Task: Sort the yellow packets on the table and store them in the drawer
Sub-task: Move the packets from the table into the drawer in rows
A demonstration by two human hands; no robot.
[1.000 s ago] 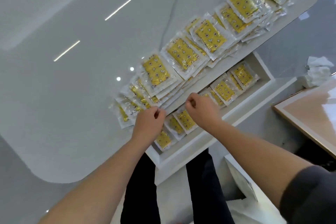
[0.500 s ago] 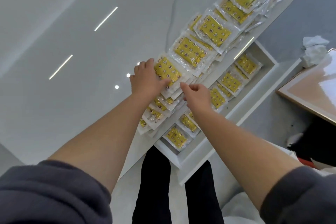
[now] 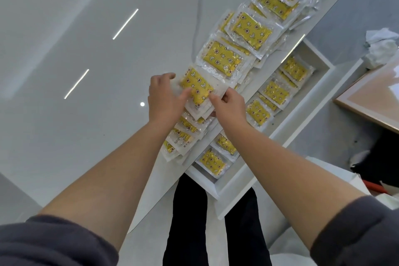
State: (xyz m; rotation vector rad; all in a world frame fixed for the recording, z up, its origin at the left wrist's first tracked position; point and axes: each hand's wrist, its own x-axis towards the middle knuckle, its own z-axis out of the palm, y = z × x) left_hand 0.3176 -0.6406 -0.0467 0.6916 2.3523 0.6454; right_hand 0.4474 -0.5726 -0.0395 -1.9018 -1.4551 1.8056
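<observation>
The table (image 3: pixel 64 28) surface lies bare across the left of the frame. Its edge runs diagonally from upper right to lower centre. The yellow packets (image 3: pixel 250 30) lie along that edge in about eight overlapping piles. At centre frame, the left hand (image 3: pixel 163 98) grips the held pile (image 3: pixel 197 88) at its left side, thumb on top. The right hand (image 3: pixel 228 106) pinches its right side, fingers curled. Right of the edge, the open drawer (image 3: pixel 237 176) contains at least five stored packets (image 3: pixel 276 92).

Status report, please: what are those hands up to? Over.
Left hand, right hand both grip one stack of yellow packets. Drawer open, partly filled. Nothing blocking.
</observation>
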